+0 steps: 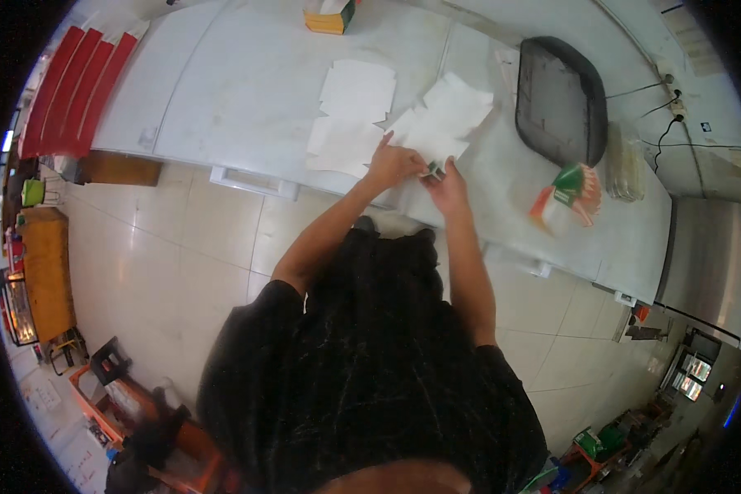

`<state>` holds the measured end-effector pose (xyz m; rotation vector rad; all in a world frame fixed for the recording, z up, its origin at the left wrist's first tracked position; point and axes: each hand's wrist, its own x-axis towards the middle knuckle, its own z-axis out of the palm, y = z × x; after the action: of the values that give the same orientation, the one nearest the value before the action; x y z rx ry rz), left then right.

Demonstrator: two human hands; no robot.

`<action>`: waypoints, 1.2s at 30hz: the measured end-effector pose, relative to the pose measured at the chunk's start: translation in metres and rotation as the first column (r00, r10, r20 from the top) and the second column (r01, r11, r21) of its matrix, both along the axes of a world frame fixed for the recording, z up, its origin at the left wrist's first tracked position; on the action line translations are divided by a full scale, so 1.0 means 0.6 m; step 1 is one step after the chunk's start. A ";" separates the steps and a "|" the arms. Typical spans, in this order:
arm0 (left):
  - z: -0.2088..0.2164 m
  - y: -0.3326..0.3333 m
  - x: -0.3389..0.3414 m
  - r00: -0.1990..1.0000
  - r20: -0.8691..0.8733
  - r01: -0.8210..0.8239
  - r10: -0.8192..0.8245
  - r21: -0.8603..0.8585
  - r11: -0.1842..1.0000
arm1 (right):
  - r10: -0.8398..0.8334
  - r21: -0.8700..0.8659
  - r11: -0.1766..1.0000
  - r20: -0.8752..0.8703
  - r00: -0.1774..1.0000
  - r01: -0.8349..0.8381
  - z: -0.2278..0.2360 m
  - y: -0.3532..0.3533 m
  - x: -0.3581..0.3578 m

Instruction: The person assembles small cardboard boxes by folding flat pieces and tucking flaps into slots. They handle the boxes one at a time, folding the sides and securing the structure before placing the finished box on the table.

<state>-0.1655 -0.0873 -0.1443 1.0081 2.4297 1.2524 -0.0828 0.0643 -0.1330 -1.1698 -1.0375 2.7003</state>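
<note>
A flat white die-cut carton blank (446,111) lies tilted on the white worktop, plain side up. At its near corner a small flap is turned up and shows green. My left hand (395,166) presses on the blank's left edge with the index finger stretched out, while its other fingers pinch near the flap. My right hand (448,191) grips the same corner between thumb and fingers. Just left of it, another white notched blank (352,115) rests flat, touched by neither hand. The fingertips partly hide the flap.
Folded red, green and white cartons (570,198) sit by the right front edge. Behind them are a black-rimmed tray (525,107) and clear plastic containers (626,165). A yellow and green carton (329,21) stands at the back. Red strips (78,90) lie far left.
</note>
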 end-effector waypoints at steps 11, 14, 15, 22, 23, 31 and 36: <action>-0.027 0.003 -0.018 0.922 0.291 0.157 -0.256 0.325 0.933 | 0.065 0.062 0.996 0.018 0.998 -0.066 -0.029 0.002 0.028; -0.031 0.007 0.000 0.968 0.244 0.007 -0.058 0.205 0.979 | 0.054 0.058 0.997 -0.049 0.997 -0.051 -0.035 -0.002 0.024; -0.030 0.010 0.006 0.971 0.241 -0.067 0.013 0.219 0.973 | 0.072 0.156 0.986 -0.070 0.995 -0.060 -0.039 -0.008 0.026; 0.052 0.022 0.010 0.879 0.160 -0.476 0.448 0.261 0.840 | 0.077 0.534 0.828 0.196 0.978 -0.172 -0.028 -0.025 0.039; 0.075 0.022 0.004 0.851 0.150 -0.525 0.503 0.258 0.811 | 0.027 0.607 0.779 0.222 0.975 -0.160 -0.020 -0.026 0.043; 0.124 -0.033 0.020 0.842 -0.339 -0.297 0.420 0.359 0.885 | -0.059 0.863 0.502 0.096 0.994 -0.054 0.043 -0.007 0.035; 0.091 -0.031 0.101 0.912 -0.367 -0.076 0.181 0.281 0.957 | 0.017 0.306 0.952 -0.031 0.999 -0.007 0.129 -0.036 0.025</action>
<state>-0.1050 -0.1058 -0.0895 1.2950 2.7134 1.5834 -0.0677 0.0425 -0.0554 -1.0600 -1.3982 2.4380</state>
